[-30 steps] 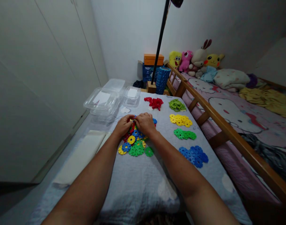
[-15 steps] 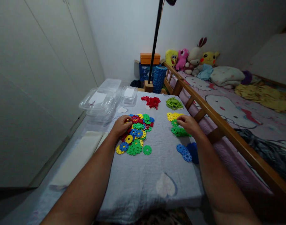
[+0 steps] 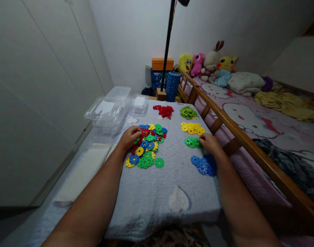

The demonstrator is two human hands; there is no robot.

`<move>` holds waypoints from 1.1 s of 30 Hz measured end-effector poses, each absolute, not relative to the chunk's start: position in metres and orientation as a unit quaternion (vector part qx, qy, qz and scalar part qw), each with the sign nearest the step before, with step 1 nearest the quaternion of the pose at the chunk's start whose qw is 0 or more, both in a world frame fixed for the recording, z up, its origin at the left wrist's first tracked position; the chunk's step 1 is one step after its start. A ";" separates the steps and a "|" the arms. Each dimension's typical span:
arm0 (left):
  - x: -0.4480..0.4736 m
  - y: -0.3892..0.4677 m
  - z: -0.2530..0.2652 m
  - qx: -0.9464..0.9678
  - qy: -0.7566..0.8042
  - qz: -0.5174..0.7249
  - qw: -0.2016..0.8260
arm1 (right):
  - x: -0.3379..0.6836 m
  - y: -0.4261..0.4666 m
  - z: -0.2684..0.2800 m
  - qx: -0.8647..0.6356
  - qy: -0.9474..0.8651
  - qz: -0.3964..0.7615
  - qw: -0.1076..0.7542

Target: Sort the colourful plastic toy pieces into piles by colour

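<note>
My left hand (image 3: pixel 130 138) rests at the left side of a mixed pile of plastic snowflake discs (image 3: pixel 149 145) in red, yellow, green and blue. Its fingers are closed, and whatever they grip is hidden; a bit of green shows beneath the fingertips. Over on the right, my right hand (image 3: pixel 208 142) pinches a green disc (image 3: pixel 200 143) at the edge of the small green group (image 3: pixel 190 142). Behind that group lie the yellow discs (image 3: pixel 193 128), and nearer to me the blue discs (image 3: pixel 204 164), partly beside my forearm. One green disc (image 3: pixel 159 162) sits apart near the mixed pile.
Red pieces (image 3: pixel 164 111) and light-green pieces (image 3: pixel 188 112) lie farther back on the cloth-covered table (image 3: pixel 151 192). Clear plastic boxes (image 3: pixel 105 111) stand at the left behind a folded cream cloth (image 3: pixel 82 175). A wooden bed rail (image 3: pixel 239 144) borders the right side.
My right hand has come down and toward me, from beside the yellow discs to the green group, bringing a green disc. My left hand stays at the mixed pile. The view has shifted slightly.
</note>
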State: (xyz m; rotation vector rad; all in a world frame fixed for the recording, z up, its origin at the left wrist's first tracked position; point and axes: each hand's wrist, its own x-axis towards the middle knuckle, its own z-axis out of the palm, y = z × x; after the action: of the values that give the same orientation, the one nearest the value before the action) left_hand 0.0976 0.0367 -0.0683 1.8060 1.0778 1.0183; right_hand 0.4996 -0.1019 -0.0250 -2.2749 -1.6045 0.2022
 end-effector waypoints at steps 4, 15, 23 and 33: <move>0.097 0.039 -0.072 0.697 0.437 0.398 0.406 | 0.492 -0.101 -0.025 -0.810 -0.564 -0.007 0.160; 0.099 0.038 -0.069 0.702 0.449 0.398 0.383 | 0.372 -0.085 -0.016 -0.624 -0.742 0.129 0.209; 0.099 0.039 -0.068 0.687 0.439 0.404 0.414 | 0.295 -0.068 -0.029 -0.592 -0.775 0.072 0.209; 0.101 0.037 -0.068 0.674 0.435 0.410 0.434 | 0.285 -0.057 -0.031 -0.611 -0.777 0.022 0.151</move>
State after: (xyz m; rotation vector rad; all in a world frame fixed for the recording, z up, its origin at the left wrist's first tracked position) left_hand 0.1011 0.0371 -0.0682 1.6798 1.0826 1.0209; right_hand 0.2848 -0.0570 -0.0311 -1.7537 -2.2303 0.0617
